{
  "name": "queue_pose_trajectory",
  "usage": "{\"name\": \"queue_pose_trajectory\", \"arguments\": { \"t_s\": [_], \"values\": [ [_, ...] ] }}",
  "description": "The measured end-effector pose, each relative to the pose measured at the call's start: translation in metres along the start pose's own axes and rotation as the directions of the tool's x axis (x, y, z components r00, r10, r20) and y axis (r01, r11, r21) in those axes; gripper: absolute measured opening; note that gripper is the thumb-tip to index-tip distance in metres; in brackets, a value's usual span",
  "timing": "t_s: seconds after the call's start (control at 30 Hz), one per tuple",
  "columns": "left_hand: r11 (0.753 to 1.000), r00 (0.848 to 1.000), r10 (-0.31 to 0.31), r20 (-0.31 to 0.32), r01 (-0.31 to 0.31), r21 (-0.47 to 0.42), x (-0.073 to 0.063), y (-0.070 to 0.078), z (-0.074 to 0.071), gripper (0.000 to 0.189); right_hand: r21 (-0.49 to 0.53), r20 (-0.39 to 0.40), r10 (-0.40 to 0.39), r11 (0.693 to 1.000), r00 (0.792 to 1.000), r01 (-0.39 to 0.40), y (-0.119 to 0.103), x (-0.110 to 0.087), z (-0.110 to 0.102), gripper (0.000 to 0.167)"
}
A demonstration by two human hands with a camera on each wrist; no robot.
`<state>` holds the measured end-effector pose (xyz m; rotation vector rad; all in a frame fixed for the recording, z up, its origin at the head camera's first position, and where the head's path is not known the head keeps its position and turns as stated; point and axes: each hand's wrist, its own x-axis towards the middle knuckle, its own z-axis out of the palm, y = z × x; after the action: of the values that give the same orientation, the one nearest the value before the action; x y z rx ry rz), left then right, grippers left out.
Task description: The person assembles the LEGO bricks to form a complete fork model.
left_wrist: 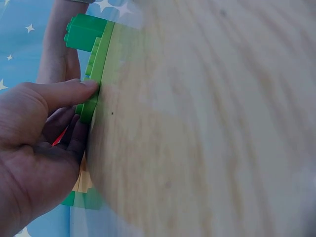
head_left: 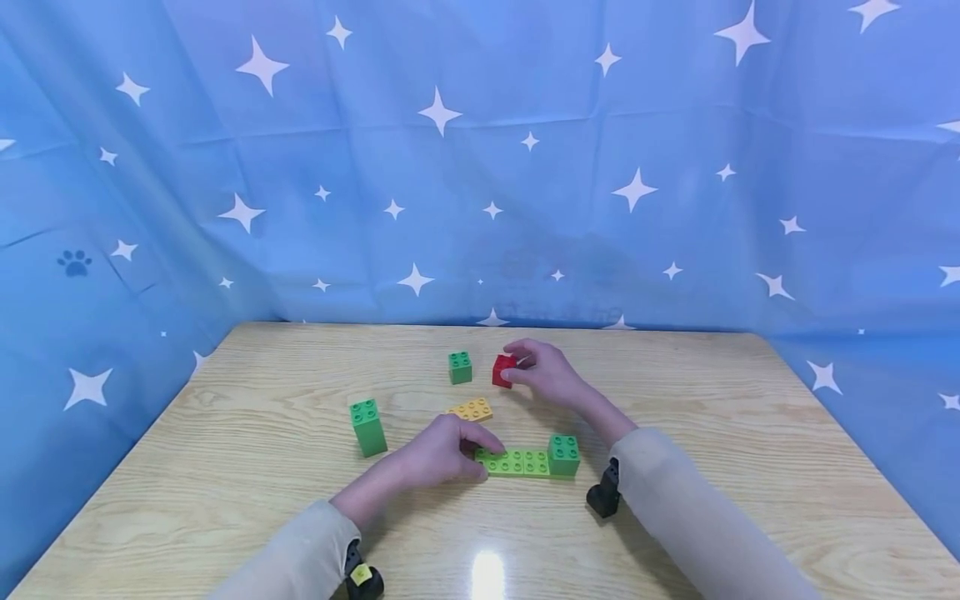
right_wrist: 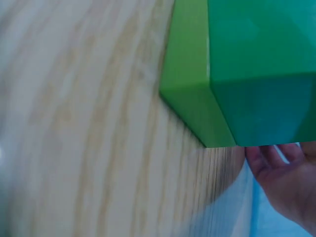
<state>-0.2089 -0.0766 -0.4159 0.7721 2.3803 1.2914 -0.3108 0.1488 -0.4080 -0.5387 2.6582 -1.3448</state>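
From my head view, I see the left hand [head_left: 446,450] pinching the left end of a lime-green studded strip [head_left: 517,463], which lies on the wooden table [head_left: 750,400]. A dark green block [head_left: 564,456] stands on the right end of this strip. Farther back, the right hand [head_left: 551,371] holds a red block [head_left: 503,372] between thumb and fingers; whether this block touches the table, I cannot tell. Near its left is a small green block [head_left: 461,367]. An orange brick [head_left: 474,409] lies just behind the left hand, and a tall green block [head_left: 368,427] stands to the left.

In my left wrist view, the thumb [left_wrist: 81,89] presses one long side of the strip, and the fingers are at its other side.

In my right wrist view, the dark green block and the strip's end fill the upper right; fingers [right_wrist: 271,158] appear below them, their grip hidden.
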Motion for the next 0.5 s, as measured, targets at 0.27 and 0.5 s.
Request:
{"name": "queue_pose_trajectory", "arguments": {
  "t_s": [0.27, 0.5],
  "values": [
    [1.0, 1.0, -0.009, -0.003, 0.009, 0.004, 0.001, 0.001, 0.001, 0.032, -0.06, -0.004, -0.006, 0.998, 1.0, 0.005, -0.001, -0.003, -0.002, 0.039],
    [1.0, 1.0, 0.006, -0.001, -0.006, 0.001, 0.0, 0.001, 0.0, 0.031, -0.099, 0.0, -0.004, 0.995, 1.0, 0.004, -0.007, -0.018, -0.01, 0.037]
  ]
}}
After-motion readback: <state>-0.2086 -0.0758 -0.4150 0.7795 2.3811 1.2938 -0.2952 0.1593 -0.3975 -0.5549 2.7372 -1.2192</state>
